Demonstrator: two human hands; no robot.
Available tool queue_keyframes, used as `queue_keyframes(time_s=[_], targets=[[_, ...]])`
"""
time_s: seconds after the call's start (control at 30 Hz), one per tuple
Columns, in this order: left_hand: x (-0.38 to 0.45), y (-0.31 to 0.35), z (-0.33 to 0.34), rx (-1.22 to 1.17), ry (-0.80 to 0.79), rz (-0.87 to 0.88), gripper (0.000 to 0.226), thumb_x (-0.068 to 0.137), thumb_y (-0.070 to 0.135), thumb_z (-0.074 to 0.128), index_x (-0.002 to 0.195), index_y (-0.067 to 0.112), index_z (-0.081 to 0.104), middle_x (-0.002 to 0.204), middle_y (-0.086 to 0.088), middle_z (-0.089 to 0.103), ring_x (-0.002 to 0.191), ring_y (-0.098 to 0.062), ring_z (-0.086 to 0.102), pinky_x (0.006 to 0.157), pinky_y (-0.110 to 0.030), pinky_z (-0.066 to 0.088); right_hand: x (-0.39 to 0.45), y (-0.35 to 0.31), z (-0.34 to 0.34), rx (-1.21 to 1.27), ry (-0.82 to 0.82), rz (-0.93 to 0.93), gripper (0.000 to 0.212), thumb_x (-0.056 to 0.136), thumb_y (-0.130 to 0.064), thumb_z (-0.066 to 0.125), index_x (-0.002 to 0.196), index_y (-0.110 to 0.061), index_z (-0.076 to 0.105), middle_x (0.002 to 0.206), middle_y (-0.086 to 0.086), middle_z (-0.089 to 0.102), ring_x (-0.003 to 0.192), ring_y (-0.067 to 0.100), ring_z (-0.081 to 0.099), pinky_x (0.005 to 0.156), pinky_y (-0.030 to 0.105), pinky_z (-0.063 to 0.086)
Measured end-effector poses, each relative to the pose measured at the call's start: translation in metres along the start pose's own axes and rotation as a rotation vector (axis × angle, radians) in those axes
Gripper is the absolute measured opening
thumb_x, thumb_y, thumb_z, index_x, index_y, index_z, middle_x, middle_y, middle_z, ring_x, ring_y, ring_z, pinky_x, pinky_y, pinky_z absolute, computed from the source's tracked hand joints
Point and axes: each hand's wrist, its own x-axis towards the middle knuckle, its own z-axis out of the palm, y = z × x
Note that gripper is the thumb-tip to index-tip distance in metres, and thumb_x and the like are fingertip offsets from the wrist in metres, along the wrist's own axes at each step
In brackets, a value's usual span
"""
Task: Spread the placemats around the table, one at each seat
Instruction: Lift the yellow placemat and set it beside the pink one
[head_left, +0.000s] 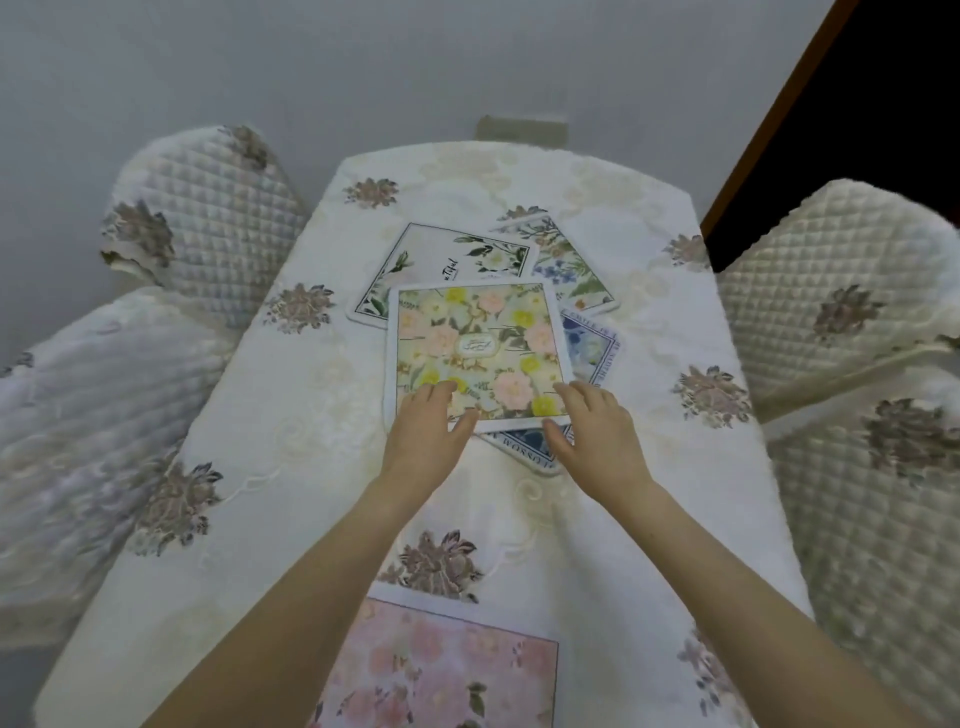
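A loose pile of placemats lies at the middle of the table. On top is a mat with yellow and pink flowers (478, 348). Under it show a white mat with green leaves (441, 260), a mat with blue flowers and sprigs (566, 260) and a blue-bordered mat with lettering (592, 348). My left hand (428, 426) rests on the top mat's near left corner, fingers on top and thumb at its edge. My right hand (597, 431) grips the near right corner the same way. A pink floral mat (441, 670) lies flat at the near seat.
The table wears a cream cloth (270, 467) with embroidered flowers. Quilted chair covers stand at the left (208, 218), (78, 415) and at the right (841, 280), (883, 519). A grey wall is behind, a dark doorway (883, 104) at upper right.
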Motion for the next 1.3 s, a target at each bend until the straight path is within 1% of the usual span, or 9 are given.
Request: queue_keyframes(time_s=[0.2, 0.37, 0.5, 0.7, 0.77, 0.87, 1.0, 1.13, 1.3], targets=[[0.054, -0.028, 0.021, -0.043, 0.094, -0.22, 0.053, 0.09, 0.038, 0.055, 0.134, 0.01, 0.044, 0.132, -0.012, 0.048, 0.122, -0.03, 0.042, 0.101, -0.04, 0.038, 0.064, 0.024, 0.034, 0.012, -0.026, 0.0, 0.045, 0.095, -0.04, 0.043, 0.133, -0.014, 0.046, 0.134, 0.01, 0.052, 0.119, 0.031, 0.048, 0.095, 0.044, 0.044], [0.077, -0.055, 0.038, -0.004, 0.165, -0.43, 0.058, 0.083, 0.037, 0.061, 0.131, 0.007, 0.045, 0.13, -0.019, 0.044, 0.119, -0.036, 0.038, 0.098, -0.044, 0.037, 0.095, 0.037, 0.065, 0.068, -0.041, 0.214, 0.049, 0.09, -0.048, 0.046, 0.128, -0.017, 0.046, 0.125, 0.015, 0.054, 0.111, 0.037, 0.049, 0.086, 0.044, 0.045], [0.079, -0.066, 0.05, 0.087, 0.216, -0.5, 0.062, 0.075, 0.037, 0.065, 0.122, 0.002, 0.043, 0.124, -0.022, 0.043, 0.112, -0.037, 0.038, 0.092, -0.044, 0.037, 0.105, 0.039, 0.079, 0.011, -0.079, 0.295, 0.056, 0.087, -0.057, 0.045, 0.128, -0.019, 0.042, 0.122, 0.02, 0.05, 0.112, 0.04, 0.045, 0.09, 0.049, 0.042], [0.084, -0.068, 0.053, -0.011, 0.255, -0.604, 0.074, 0.068, 0.039, 0.074, 0.123, -0.001, 0.043, 0.125, -0.022, 0.043, 0.115, -0.037, 0.037, 0.093, -0.042, 0.037, 0.109, 0.033, 0.085, 0.043, -0.051, 0.293, 0.056, 0.087, -0.045, 0.055, 0.132, -0.017, 0.039, 0.123, 0.022, 0.047, 0.113, 0.039, 0.043, 0.092, 0.048, 0.039], [0.083, -0.069, 0.049, -0.134, 0.274, -0.591, 0.073, 0.069, 0.031, 0.077, 0.126, 0.001, 0.043, 0.123, -0.021, 0.046, 0.112, -0.036, 0.044, 0.087, -0.037, 0.041, 0.107, 0.032, 0.08, 0.143, -0.024, 0.301, 0.054, 0.086, -0.037, 0.061, 0.13, -0.014, 0.041, 0.125, 0.023, 0.043, 0.11, 0.039, 0.045, 0.092, 0.046, 0.041], [0.074, -0.07, 0.045, -0.309, 0.341, -0.488, 0.047, 0.077, 0.015, 0.071, 0.118, 0.006, 0.049, 0.098, -0.005, 0.06, 0.087, -0.026, 0.059, 0.06, -0.021, 0.041, 0.101, 0.032, 0.072, 0.281, 0.016, 0.269, 0.048, 0.084, -0.016, 0.063, 0.127, -0.011, 0.043, 0.125, 0.02, 0.038, 0.099, 0.039, 0.051, 0.088, 0.044, 0.048], [0.057, -0.064, 0.04, -0.334, 0.379, -0.43, 0.031, 0.085, 0.012, 0.061, 0.114, 0.014, 0.051, 0.089, 0.0, 0.058, 0.075, -0.02, 0.054, 0.06, -0.027, 0.038, 0.088, 0.031, 0.063, 0.346, 0.068, 0.244, 0.045, 0.081, 0.008, 0.047, 0.123, -0.008, 0.047, 0.125, 0.018, 0.035, 0.096, 0.036, 0.052, 0.084, 0.045, 0.051], [0.034, -0.054, 0.034, -0.358, 0.372, -0.37, 0.025, 0.088, 0.008, 0.056, 0.109, 0.019, 0.049, 0.08, -0.003, 0.058, 0.064, -0.022, 0.054, 0.051, -0.028, 0.039, 0.063, 0.022, 0.054, 0.444, 0.108, 0.212, 0.055, 0.077, 0.014, 0.043, 0.126, -0.011, 0.047, 0.128, 0.014, 0.032, 0.104, 0.031, 0.048, 0.09, 0.04, 0.05], [-0.011, -0.039, 0.03, -0.347, 0.298, -0.319, 0.022, 0.091, 0.007, 0.049, 0.107, 0.022, 0.044, 0.063, -0.005, 0.049, 0.048, -0.019, 0.044, 0.044, -0.027, 0.032, 0.015, 0.004, 0.042, 0.536, 0.186, 0.173, 0.059, 0.078, 0.012, 0.051, 0.128, -0.019, 0.048, 0.124, 0.006, 0.034, 0.106, 0.022, 0.045, 0.088, 0.024, 0.045]])
